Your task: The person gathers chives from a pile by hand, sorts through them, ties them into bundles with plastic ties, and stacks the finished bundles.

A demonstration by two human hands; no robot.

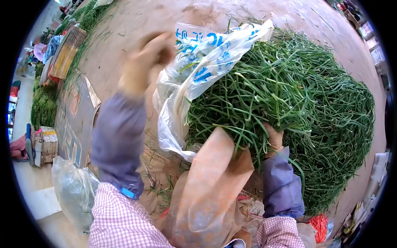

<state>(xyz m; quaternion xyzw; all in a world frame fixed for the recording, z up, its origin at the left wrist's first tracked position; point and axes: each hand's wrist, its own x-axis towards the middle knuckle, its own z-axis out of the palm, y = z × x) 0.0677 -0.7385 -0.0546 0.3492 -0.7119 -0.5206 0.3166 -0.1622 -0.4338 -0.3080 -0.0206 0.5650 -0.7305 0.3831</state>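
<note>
A large heap of long green stalks (339, 111) covers the right half of the ground. My right hand (274, 138) is wrapped around a bunch of them at the heap's near left side, its fingers partly hidden under leaves. A white plastic bag with blue print (206, 62) lies over the left edge of the stalks. Left of the bag, my left hand (153, 53) is raised and blurred, its fingers curled; whether anything is in them cannot be made out. A pinkish patterned apron (206, 177) spreads between my forearms.
A clear plastic bag (74, 190) lies at the lower left near flattened cardboard (78, 120). Bundled boxes (68, 51) and more greens stand at the upper left. Red plastic strands (318, 227) lie at the lower right. A person in pink (40, 51) is far left.
</note>
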